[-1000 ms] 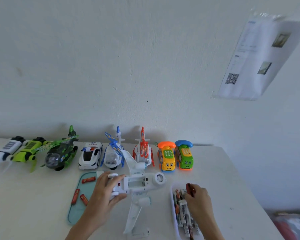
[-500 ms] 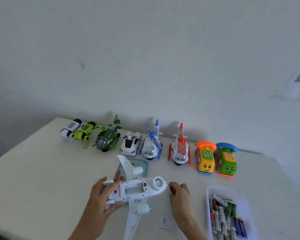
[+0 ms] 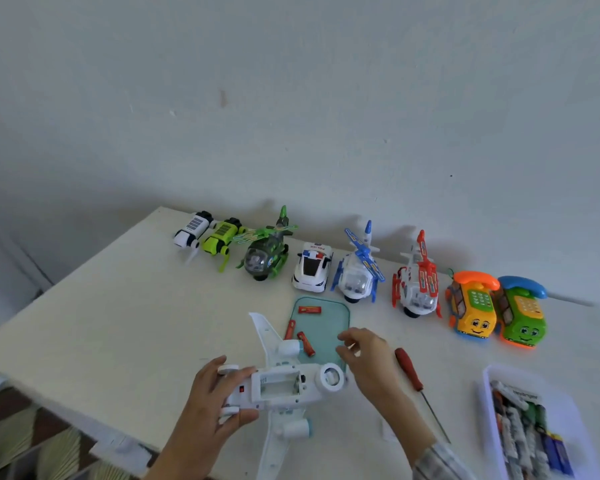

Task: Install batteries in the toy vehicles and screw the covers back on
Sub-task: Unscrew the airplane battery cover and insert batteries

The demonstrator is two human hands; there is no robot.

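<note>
A white toy airplane (image 3: 284, 401) lies belly up at the table's front, its battery compartment (image 3: 278, 385) open and empty. My left hand (image 3: 205, 403) grips the plane's tail end. My right hand (image 3: 368, 358) hovers over the near right corner of a teal tray (image 3: 329, 320), fingers loosely curled and holding nothing. Three red batteries (image 3: 309, 310) lie in that tray, close to the plane's wing. A red-handled screwdriver (image 3: 409, 368) lies on the table just right of my right hand.
A white tray (image 3: 486, 396) of several batteries sits at the front right. Along the wall stand toy dogs (image 3: 219, 233), a green helicopter (image 3: 265, 254), a police car (image 3: 312, 268), two more helicopters (image 3: 359, 271) and two phone cars (image 3: 473, 310). The table's left edge (image 3: 84, 268) drops off.
The view swung left and down. My right hand left the battery tray carrying the screwdriver, laid it on the table, and moved over the teal tray. My left hand kept its grip on the plane.
</note>
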